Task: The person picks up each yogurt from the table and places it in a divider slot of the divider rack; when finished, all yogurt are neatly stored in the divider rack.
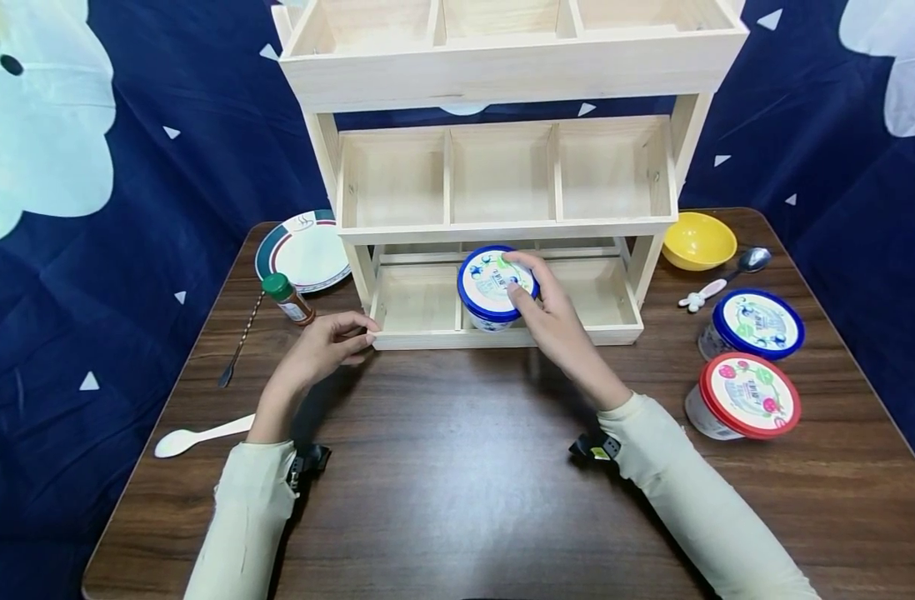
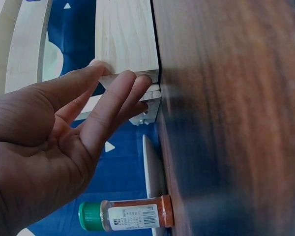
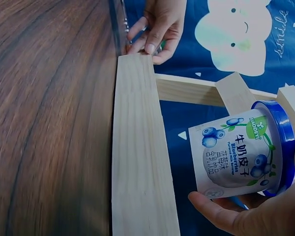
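Observation:
My right hand (image 1: 558, 329) grips a blue-lidded tub (image 1: 487, 279), its thumb and fingers spread over the lid and side. In the right wrist view the tub (image 3: 231, 155) lies sideways in the picture, with blueberries and Chinese lettering on its wall. It hangs over the bottom tier of a wooden shelf (image 1: 420, 340), in front of the middle compartment. My left hand (image 1: 326, 346) pinches the left front corner of that tier between thumb and fingers. The left wrist view shows the thumb at the end of the front board (image 2: 128, 39).
Left of the shelf are a plate (image 1: 307, 254), a green-capped spice jar (image 1: 288, 297), a thin twisted-handle spoon (image 1: 243, 337) and a white spoon (image 1: 202, 435). Right are a yellow bowl (image 1: 699, 242), a rabbit-handled spoon (image 1: 727, 279), another blue-lidded tub (image 1: 757, 323) and a red-lidded tub (image 1: 746, 396).

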The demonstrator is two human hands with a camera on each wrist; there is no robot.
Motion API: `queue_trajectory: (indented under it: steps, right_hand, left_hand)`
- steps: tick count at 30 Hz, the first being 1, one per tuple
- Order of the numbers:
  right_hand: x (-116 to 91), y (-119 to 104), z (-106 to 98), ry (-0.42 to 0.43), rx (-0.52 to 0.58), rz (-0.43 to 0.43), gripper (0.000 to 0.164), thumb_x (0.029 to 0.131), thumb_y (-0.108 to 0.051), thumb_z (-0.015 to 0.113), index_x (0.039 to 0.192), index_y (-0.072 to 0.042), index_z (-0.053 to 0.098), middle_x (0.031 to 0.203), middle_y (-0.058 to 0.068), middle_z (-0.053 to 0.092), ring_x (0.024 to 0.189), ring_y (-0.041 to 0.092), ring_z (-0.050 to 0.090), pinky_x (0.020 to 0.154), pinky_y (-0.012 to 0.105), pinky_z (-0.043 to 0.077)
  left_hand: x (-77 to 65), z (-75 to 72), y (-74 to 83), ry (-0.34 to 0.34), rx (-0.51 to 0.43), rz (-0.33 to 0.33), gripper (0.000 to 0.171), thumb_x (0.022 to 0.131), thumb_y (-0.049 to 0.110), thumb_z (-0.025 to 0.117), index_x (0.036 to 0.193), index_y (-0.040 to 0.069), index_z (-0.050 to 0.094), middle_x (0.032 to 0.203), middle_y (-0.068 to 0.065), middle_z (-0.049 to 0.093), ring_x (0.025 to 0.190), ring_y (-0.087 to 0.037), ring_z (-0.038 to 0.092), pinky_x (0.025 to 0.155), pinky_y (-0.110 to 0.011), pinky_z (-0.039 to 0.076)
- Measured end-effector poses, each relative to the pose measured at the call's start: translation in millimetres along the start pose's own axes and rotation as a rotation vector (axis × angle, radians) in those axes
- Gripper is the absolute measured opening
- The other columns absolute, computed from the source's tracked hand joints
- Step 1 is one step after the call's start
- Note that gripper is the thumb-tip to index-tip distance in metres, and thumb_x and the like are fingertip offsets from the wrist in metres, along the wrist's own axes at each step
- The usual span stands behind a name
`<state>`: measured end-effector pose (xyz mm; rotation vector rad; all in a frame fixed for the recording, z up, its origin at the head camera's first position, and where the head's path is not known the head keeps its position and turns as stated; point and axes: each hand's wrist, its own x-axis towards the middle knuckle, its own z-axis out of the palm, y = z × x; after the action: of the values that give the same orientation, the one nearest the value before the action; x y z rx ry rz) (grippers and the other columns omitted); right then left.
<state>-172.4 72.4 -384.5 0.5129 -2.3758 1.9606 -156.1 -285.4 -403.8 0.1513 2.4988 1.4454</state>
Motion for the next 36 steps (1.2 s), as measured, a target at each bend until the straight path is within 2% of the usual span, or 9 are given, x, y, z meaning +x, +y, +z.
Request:
queue_trajectory:
  steps: [6,13,21,32,36]
  right_hand:
    - [5.2,1.4,9.8,-0.010,0.016,-0.026,0.044,0.113,-0.012,0.053,0.157,-0.010,0.053,0.166,0.011,0.045,0.152,0.028,0.040,0.128,0.052,0.032]
    - [10.4,1.8,23.1,-0.029,0.013,-0.004,0.044,0.113,-0.017,0.053,0.157,-0.016,0.053,0.168,0.007,0.044,0.152,0.025,0.041,0.126,0.051,0.036]
    - [14.4,-1.0,33.1,-0.043,0.022,-0.013,0.045,0.113,-0.017,0.053,0.158,-0.016,0.052,0.167,0.009,0.044,0.150,0.027,0.044,0.125,0.051,0.038]
    - [22.3,-3.3,51.4,-0.073,0.064,-0.032,0.044,0.113,-0.016,0.053,0.157,-0.014,0.053,0.163,0.011,0.048,0.145,0.030,0.049,0.120,0.055,0.044]
    - [24.1,-6.0,58.9,-0.080,0.069,-0.044,0.044,0.113,-0.015,0.054,0.157,-0.014,0.052,0.161,0.012,0.049,0.141,0.028,0.051,0.117,0.052,0.047]
  left_hand:
    - [0.1,0.0,0.3,0.001,0.003,-0.006,0.020,0.109,0.002,0.064,0.126,-0.006,0.071,0.127,-0.026,0.067,0.108,-0.028,0.067,0.089,-0.037,0.066]
    - [-0.7,0.2,0.9,0.001,0.004,-0.006,0.020,0.109,0.002,0.064,0.127,-0.006,0.071,0.127,-0.026,0.068,0.110,-0.029,0.068,0.089,-0.038,0.066]
    - [0.5,0.0,0.8,0.004,0.007,-0.024,0.020,0.110,0.002,0.063,0.127,-0.005,0.071,0.127,-0.025,0.068,0.110,-0.029,0.067,0.089,-0.038,0.066]
    - [1.6,-2.2,-2.1,-0.004,0.011,-0.002,0.021,0.110,0.001,0.063,0.127,-0.007,0.070,0.127,-0.027,0.068,0.113,-0.034,0.068,0.089,-0.037,0.066]
    - [2.3,-1.2,-3.4,-0.006,0.010,0.003,0.020,0.110,0.001,0.063,0.127,-0.007,0.070,0.126,-0.027,0.068,0.112,-0.033,0.068,0.089,-0.037,0.066]
